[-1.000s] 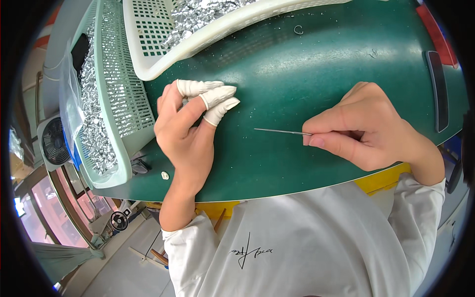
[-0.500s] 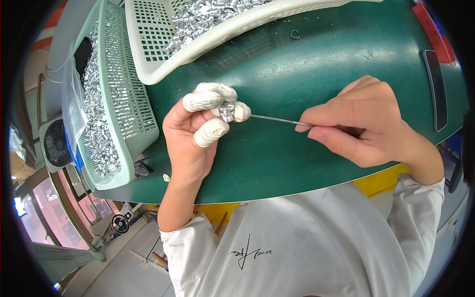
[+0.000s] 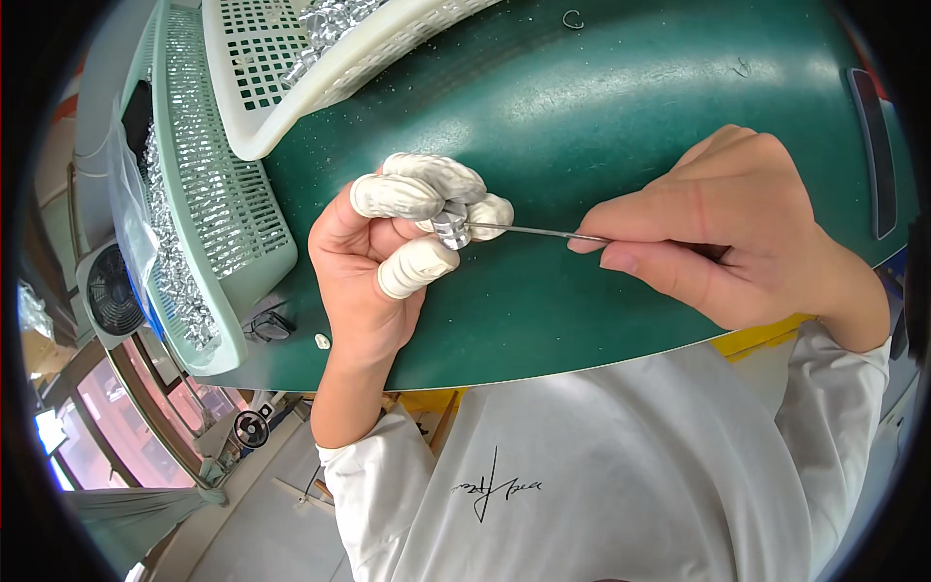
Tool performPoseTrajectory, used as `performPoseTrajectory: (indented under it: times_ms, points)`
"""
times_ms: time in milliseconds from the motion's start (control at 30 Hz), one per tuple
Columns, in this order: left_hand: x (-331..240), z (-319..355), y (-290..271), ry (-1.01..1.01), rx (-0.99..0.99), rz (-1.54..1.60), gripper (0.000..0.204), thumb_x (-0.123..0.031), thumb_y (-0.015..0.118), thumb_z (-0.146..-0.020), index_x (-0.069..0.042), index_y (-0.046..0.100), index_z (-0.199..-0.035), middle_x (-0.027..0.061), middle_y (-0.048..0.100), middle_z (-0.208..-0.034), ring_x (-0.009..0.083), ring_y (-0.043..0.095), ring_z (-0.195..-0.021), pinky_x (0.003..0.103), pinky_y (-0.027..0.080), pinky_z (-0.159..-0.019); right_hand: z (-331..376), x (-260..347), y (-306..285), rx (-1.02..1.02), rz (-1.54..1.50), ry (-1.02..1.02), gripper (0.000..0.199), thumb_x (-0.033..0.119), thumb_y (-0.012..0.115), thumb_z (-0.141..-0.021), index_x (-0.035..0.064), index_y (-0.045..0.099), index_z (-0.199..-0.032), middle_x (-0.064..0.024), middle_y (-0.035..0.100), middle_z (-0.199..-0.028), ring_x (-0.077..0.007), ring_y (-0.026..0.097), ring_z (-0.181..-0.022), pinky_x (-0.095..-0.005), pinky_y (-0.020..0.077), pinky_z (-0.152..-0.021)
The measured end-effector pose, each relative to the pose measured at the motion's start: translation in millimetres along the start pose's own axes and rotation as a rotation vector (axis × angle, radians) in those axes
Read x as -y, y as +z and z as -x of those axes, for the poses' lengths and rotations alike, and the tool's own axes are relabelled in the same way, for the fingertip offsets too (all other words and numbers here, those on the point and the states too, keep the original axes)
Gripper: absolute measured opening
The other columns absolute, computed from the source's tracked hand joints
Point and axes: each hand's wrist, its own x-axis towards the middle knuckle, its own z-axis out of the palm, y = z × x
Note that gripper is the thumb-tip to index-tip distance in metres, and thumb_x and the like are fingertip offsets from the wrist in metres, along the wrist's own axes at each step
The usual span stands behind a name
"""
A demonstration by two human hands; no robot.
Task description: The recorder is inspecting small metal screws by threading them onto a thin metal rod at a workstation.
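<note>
My left hand, with white finger cots over its fingertips, pinches a small silvery metal part. Into or against that part goes the tip of a thin metal rod tool; the exact contact is hidden among the fingers. Thumb and forefinger of my right hand grip the rod's other end, and its handle end is out of sight in the palm. Both hands are above the green tabletop.
At the far left a pale green basket holds many small metal parts; a white basket with more stands behind it. A dark flat bar lies at the right edge. A curled shaving and a small white scrap lie on the table.
The silvery part has turned in my left fingers, and the rod's tip now lies closer to it. The view has shifted a little, so the baskets appear farther up and left.
</note>
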Motion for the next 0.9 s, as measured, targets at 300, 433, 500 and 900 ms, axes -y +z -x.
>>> performPoseTrajectory:
  times_ms: [300,433,500,900]
  points:
    - [-3.6,-4.8,12.5,0.118,0.059,-0.413,0.037,0.000,0.086,-0.078,0.009,0.070,-0.109,0.0240,0.072,-0.103,0.0305,0.073,-0.089,0.042,0.064,-0.079,1.8,0.5,-3.1,0.088,0.021,0.034,0.011,0.002,0.075,-0.087,0.0010,0.077,-0.098,-0.0079,0.073,-0.069,-0.0159,0.060,-0.045,-0.0249,0.0436,-0.043]
    - [-8.4,7.4,13.6,0.255,0.050,-0.786,0.051,-0.005,0.094,-0.068,0.008,0.072,-0.112,0.0193,0.076,-0.086,0.0225,0.075,-0.076,0.029,0.058,-0.066,3.1,-3.2,-1.7,0.131,0.096,-0.045,0.011,0.002,0.077,-0.086,0.0022,0.077,-0.097,-0.0063,0.070,-0.065,-0.0150,0.055,-0.042,-0.0269,0.0369,-0.039]
    - [-12.7,0.6,17.5,0.320,0.196,-0.741,0.047,-0.004,0.095,-0.066,0.010,0.073,-0.106,0.0190,0.076,-0.083,0.0223,0.074,-0.069,0.028,0.056,-0.060,1.9,-0.7,-3.5,0.115,0.100,-0.178,0.014,0.003,0.080,-0.083,0.0034,0.077,-0.096,-0.0006,0.060,-0.058,-0.0117,0.045,-0.039,-0.0283,0.0264,-0.038]
    - [-16.8,-4.1,21.2,0.308,0.263,-0.781,0.038,-0.005,0.095,-0.064,0.007,0.078,-0.095,0.0142,0.077,-0.081,0.0171,0.072,-0.061,0.025,0.055,-0.054,9.5,2.4,-1.0,0.119,0.343,-0.356,0.018,0.005,0.080,-0.080,-0.0014,0.076,-0.096,0.0037,0.040,-0.055,-0.0090,0.034,-0.042,-0.0286,0.0176,-0.042]
